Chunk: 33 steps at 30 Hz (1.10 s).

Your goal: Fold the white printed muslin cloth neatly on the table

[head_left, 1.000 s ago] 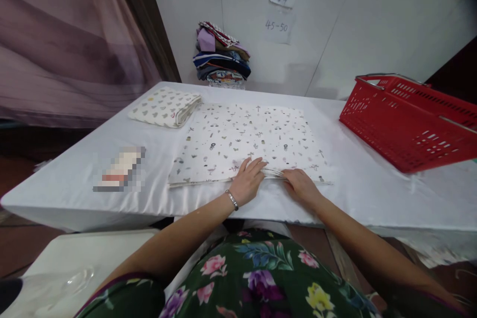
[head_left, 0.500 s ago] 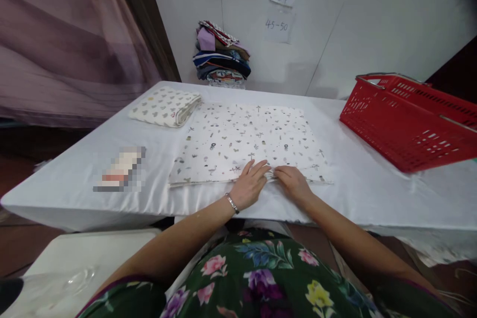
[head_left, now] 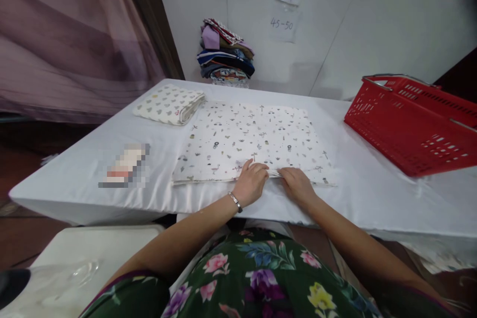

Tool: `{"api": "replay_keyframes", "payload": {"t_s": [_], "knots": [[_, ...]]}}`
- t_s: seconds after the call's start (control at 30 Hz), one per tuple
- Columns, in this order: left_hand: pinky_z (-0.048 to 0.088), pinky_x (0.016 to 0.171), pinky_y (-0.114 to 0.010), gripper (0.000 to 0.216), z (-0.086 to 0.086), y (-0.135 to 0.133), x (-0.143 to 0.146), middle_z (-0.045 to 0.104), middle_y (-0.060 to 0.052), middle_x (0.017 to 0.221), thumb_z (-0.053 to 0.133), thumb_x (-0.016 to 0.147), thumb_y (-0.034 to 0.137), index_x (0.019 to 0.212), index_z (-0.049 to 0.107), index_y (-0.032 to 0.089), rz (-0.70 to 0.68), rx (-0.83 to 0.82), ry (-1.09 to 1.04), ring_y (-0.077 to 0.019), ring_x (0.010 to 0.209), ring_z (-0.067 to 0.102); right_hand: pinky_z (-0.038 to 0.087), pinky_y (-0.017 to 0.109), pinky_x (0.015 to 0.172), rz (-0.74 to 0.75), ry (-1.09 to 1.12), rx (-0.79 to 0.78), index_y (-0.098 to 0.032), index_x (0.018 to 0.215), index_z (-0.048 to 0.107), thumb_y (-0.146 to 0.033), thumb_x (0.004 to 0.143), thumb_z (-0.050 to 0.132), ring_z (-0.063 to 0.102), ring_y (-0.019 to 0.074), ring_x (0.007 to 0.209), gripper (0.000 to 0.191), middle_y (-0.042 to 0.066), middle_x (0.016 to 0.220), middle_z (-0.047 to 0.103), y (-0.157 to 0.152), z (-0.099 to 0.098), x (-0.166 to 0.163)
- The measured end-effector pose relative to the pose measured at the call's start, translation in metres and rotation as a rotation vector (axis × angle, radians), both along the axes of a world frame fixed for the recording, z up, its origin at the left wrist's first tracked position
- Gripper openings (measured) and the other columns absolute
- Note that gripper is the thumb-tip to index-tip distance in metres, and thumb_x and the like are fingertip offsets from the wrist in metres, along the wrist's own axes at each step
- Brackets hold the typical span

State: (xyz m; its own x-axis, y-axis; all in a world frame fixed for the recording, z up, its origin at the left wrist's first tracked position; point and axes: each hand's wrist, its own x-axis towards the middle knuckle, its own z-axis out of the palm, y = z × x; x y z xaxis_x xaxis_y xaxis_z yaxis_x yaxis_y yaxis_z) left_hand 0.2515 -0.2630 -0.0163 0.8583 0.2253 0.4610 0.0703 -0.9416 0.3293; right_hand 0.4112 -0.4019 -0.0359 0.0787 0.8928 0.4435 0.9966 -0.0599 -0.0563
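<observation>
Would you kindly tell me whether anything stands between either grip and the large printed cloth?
Nothing visible does: the left grip and right grip both touch the large printed cloth at its near edge. The red basket stands apart, off to the right.

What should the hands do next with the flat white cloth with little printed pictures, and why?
Maybe the left hand and right hand should gently even up the near edge of the flat white printed cloth: both are at that edge, and the layers between them look slightly spread apart.
</observation>
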Motion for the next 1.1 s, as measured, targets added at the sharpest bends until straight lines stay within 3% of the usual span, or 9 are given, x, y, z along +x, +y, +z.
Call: {"api": "replay_keyframes", "payload": {"t_s": [0.13,0.27,0.43,0.63,0.83,1.0,1.1], "knots": [[0.027,0.108,-0.046,0.017,-0.007,-0.003,-0.003,0.062,-0.002,0.112,0.04,0.091,0.02,0.089,0.057,0.02,0.012,0.086,0.042,-0.0158,0.103,0.054,0.046,0.032,0.08,0.07,0.011,0.031,-0.014,0.106,0.062,-0.013,0.088,0.04,0.058,0.0197,0.093,0.029,0.012,0.102,0.065,-0.005,0.0,0.009],[0.027,0.107,-0.048,0.012,-0.014,-0.006,-0.007,0.056,-0.004,0.123,0.052,0.087,0.029,0.092,0.059,0.021,0.034,0.185,0.102,-0.019,0.109,0.051,0.048,0.031,0.078,0.12,-0.008,0.03,-0.014,0.105,0.064,-0.012,0.087,0.04,0.059,0.0192,0.091,0.029,0.011,0.099,0.066,-0.01,0.0,0.014],[0.03,0.106,-0.05,0.017,-0.018,-0.001,-0.009,0.055,-0.006,0.125,0.046,0.087,0.016,0.081,0.062,0.018,0.181,0.296,0.132,-0.0215,0.114,0.048,0.05,0.032,0.077,0.047,0.011,0.052,-0.016,0.104,0.065,-0.021,0.091,0.042,0.061,0.0193,0.09,0.028,0.01,0.1,0.067,-0.009,0.001,0.015],[0.032,0.104,-0.051,0.019,-0.02,0.017,-0.031,0.055,-0.006,0.127,0.047,0.085,0.015,0.079,0.064,0.019,0.297,0.277,0.158,-0.0231,0.12,0.044,0.05,0.03,0.077,0.035,0.002,0.025,-0.017,0.104,0.065,-0.024,0.092,0.042,0.061,0.0187,0.09,0.028,0.008,0.1,0.068,-0.007,0.004,0.014],[0.035,0.1,-0.054,0.018,-0.01,0.034,-0.063,0.055,-0.008,0.126,0.047,0.083,0.014,0.081,0.065,0.019,0.435,0.252,0.208,-0.0264,0.12,0.046,0.049,0.029,0.075,0.068,-0.023,-0.011,-0.016,0.103,0.065,-0.021,0.092,0.04,0.061,0.0181,0.088,0.028,0.008,0.099,0.068,-0.007,0.001,0.011],[0.027,0.109,-0.05,0.023,0.0,0.038,-0.076,0.056,-0.005,0.126,0.044,0.084,0.011,0.08,0.064,0.02,0.32,0.265,0.145,-0.022,0.124,0.044,0.048,0.031,0.078,0.025,0.0,-0.042,-0.017,0.108,0.063,-0.02,0.091,0.039,0.06,0.019,0.093,0.03,0.008,0.103,0.067,-0.007,-0.001,0.01],[0.028,0.107,-0.05,0.024,-0.001,0.041,-0.082,0.059,-0.004,0.12,0.043,0.084,0.012,0.075,0.063,0.02,0.298,0.234,0.149,-0.0222,0.122,0.045,0.046,0.033,0.079,0.046,-0.021,-0.138,-0.016,0.113,0.061,-0.016,0.088,0.04,0.058,0.0205,0.093,0.032,0.01,0.105,0.065,-0.006,0.0,0.006]]}}
